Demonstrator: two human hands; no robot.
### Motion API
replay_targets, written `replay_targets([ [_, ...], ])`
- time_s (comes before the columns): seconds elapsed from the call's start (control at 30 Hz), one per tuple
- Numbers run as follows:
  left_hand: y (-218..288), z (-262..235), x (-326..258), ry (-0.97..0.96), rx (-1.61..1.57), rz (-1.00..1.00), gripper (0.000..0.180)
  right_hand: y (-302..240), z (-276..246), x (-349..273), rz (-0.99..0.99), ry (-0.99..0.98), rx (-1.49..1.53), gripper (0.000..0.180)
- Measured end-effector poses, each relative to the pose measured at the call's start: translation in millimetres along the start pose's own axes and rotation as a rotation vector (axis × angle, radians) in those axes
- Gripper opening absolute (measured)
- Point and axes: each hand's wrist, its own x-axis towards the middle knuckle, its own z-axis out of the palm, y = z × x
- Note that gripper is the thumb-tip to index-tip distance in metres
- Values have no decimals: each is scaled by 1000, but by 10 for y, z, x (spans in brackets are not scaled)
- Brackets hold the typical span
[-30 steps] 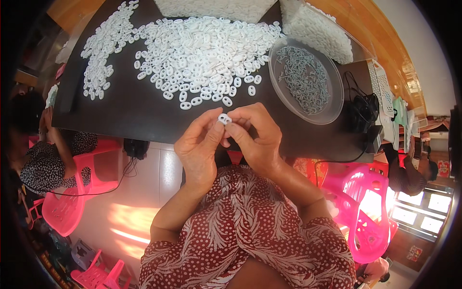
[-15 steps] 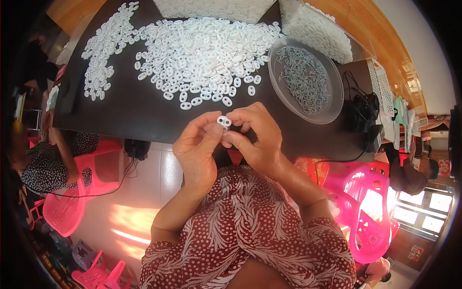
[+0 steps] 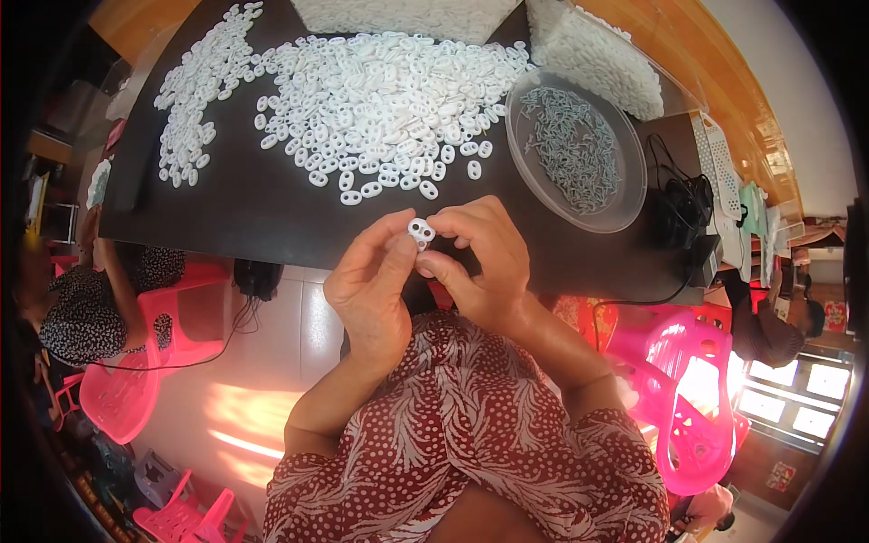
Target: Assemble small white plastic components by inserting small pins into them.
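Just beyond the table's near edge, a small white oval plastic piece with two round holes (image 3: 421, 229) is held up between my hands. My left hand (image 3: 369, 281) pinches it from the left with thumb and fingertips. From the right, my right hand (image 3: 484, 258) grips it too, index fingertip at its upper edge and thumb just below. A small light part shows under the oval, too hidden to name. A large heap of similar white two-hole pieces (image 3: 380, 109) lies beyond my hands, with a smaller group of them (image 3: 195, 100) to its left.
On the right stands a round clear tray (image 3: 630, 195) of small grey metal pieces (image 3: 575, 149). Clear boxes of white pieces (image 3: 597, 63) line the back of the dark table (image 3: 226, 213). Black cables (image 3: 683, 204) lie at the right. Pink chairs (image 3: 149, 380) and other people are around.
The white piece has tilted slightly between my fingers, and the right thumb has shifted a little lower. The heaps and the tray stay as they were.
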Motion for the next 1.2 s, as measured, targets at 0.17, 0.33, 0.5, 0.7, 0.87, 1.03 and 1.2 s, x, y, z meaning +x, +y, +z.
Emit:
replay_targets([
  [0.17, 34, -12, 1, -48, -20, -11, 22, -20, 0, -22, 4, 9, -22, 39],
  [0.33, 41, -46, 14, -93, -14, -34, 23, -25, -6, -28, -2, 20, -14, 38],
  [0.5, -22, -170, 64, -142, -5, -35, 26, -19, -4, -41, -10, -1, -12, 37],
  [0.7, -41, -188, 91, -204, -27, 0, 32, -29, -4, -42, -12, 2, -10, 37],
  [0.87, -73, -234, 131, -260, -19, 36, 31, -30, -10, -50, -19, 1, -9, 38],
  [1.03, -109, -247, 125, -250, -74, 35, 31, -25, 23, -61, -50, 34, 14, 31],
  [1.2, -113, -173, 53, -180, -83, 52, 31, -56, 22, -63, -71, 48, -12, 31],
])
